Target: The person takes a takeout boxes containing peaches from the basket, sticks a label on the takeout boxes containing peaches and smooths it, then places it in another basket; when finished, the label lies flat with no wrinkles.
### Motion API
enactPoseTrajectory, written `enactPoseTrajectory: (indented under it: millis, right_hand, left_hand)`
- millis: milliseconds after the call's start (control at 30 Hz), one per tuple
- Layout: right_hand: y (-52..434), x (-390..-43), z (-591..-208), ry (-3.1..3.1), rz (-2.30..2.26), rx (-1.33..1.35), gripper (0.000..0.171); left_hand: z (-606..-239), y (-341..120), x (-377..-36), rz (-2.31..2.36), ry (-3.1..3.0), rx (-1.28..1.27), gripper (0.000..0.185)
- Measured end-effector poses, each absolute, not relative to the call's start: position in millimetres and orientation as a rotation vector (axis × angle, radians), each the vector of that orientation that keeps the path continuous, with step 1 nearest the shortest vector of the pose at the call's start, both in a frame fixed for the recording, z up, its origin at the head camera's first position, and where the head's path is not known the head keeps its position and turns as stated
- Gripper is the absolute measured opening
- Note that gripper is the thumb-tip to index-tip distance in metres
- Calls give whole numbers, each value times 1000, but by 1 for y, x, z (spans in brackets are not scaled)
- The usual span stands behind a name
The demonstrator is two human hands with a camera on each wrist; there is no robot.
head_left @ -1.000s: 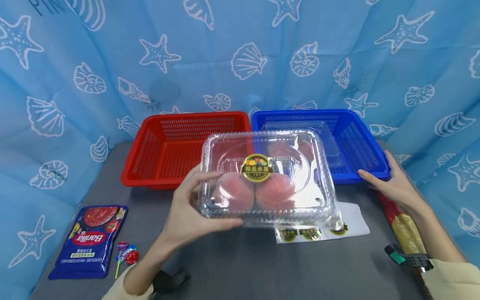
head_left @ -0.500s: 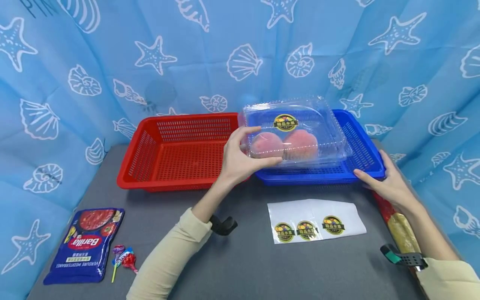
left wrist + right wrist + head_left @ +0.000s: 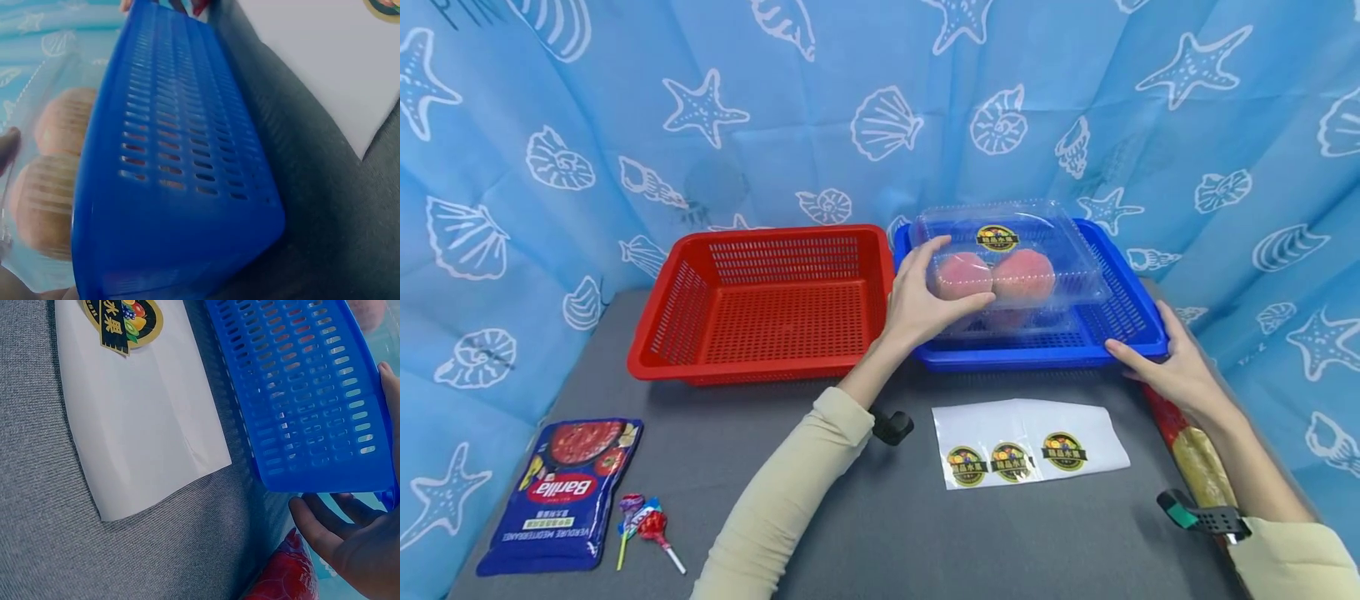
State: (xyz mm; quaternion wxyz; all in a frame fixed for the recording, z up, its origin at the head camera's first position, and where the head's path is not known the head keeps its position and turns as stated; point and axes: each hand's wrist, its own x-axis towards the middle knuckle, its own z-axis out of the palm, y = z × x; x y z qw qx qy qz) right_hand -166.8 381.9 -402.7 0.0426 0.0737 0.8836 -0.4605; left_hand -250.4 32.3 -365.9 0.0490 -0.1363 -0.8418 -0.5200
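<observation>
I see my left hand (image 3: 917, 308) curled around the near-left corner of the clear box (image 3: 1011, 267), fingers over its lid and thumb under its front edge, holding two peaches (image 3: 996, 277) over the blue basket (image 3: 1138, 312). It seems to sit on another clear box lying in that basket, though I cannot tell for sure. My right hand (image 3: 1172, 371) rests at the blue basket's near-right corner, fingers relaxed against its rim. The red basket (image 3: 760, 304) stands just left of the blue basket; the sticker sheet (image 3: 1026, 446) lies in front of it.
</observation>
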Motion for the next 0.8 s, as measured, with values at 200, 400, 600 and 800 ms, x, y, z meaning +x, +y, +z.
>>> enactPoseTrajectory:
  millis: [200,400,600,800]
  right_hand:
    - [381,-169,-403,2674,-1418,244,103]
    - [381,-170,-403,2697,-1407,233,100]
    - [381,-168,-408,2705,-1407,212,101]
    - [387,-163,-410,2712,-1408,217,101]
  left_hand:
    - [-366,36,-259,-1527,-2580,-412,90]
    - [-370,39,-260,-1504,-2601,-441,91]
    - [-377,38,-258,-1578,-2601,-416,107]
    - [-382,5,-230,-1533,-2628,-551,107]
